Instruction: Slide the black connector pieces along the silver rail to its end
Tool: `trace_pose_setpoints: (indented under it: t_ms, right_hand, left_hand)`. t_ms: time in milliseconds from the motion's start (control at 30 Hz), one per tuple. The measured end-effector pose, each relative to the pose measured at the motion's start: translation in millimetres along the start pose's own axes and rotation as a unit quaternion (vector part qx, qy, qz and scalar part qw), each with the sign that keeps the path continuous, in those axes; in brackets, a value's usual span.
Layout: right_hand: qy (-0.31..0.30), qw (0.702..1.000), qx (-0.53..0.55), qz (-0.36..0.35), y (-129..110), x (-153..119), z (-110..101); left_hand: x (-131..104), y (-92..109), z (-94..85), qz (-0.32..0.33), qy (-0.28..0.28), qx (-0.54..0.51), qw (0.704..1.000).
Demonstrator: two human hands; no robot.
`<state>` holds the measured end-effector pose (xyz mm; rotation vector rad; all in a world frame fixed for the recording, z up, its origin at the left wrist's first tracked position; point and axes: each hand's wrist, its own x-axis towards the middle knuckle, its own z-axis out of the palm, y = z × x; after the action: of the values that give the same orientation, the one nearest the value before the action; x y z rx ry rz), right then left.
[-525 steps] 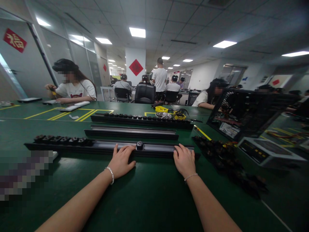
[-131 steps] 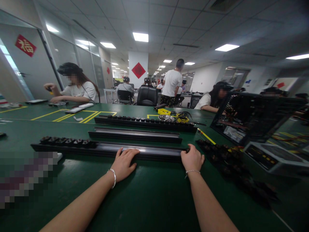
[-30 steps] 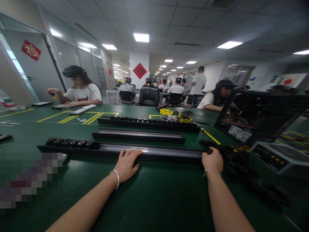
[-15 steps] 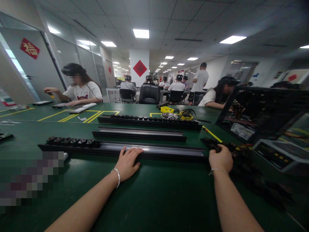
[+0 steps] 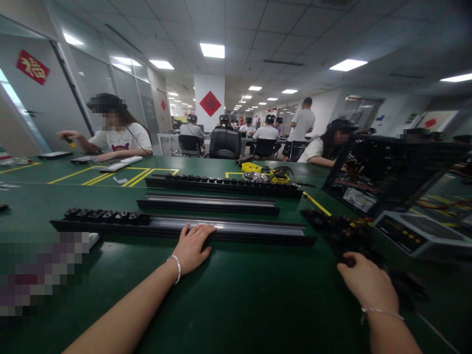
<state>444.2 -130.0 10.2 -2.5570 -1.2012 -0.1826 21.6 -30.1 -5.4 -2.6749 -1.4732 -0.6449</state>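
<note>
My left hand (image 5: 194, 247) rests with spread fingers on the near edge of a long black rail (image 5: 236, 230) that has a shiny inner channel. Several small black parts (image 5: 101, 215) sit in a row at the rail's left end. On the right, my right hand (image 5: 368, 280) has its thumb and fingers bent together at a pile of black parts (image 5: 342, 231); whatever lies between the fingertips is too dark to make out.
Beyond the near rail lie a second rail (image 5: 210, 203) and a third one (image 5: 221, 184) filled with parts. A black computer case (image 5: 391, 172) and a power supply (image 5: 416, 235) stand at the right. People sit across the green table (image 5: 258, 305).
My right hand has moved right and nearer to me, away from the near rail's right end. My left hand stays on the rail. The view has shifted slightly.
</note>
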Motion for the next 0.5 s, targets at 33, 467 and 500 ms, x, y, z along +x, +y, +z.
trace_pose_setpoints:
  t_ms: [33,467,500]
  right_hand:
    - [-0.019,1.000,0.000,0.002,6,-1,4]
    - [0.102,0.992,-0.028,-0.063,-33,-22,-1]
    - [0.119,0.988,-0.020,-0.098,-41,-24,0]
  left_hand:
    - [0,0,0.3,0.002,0.001,0.001,1.000]
    - [-5,-49,-32.0,-0.244,0.198,0.122,0.941]
    - [-7,-56,-34.8,-0.277,0.214,0.127,0.928]
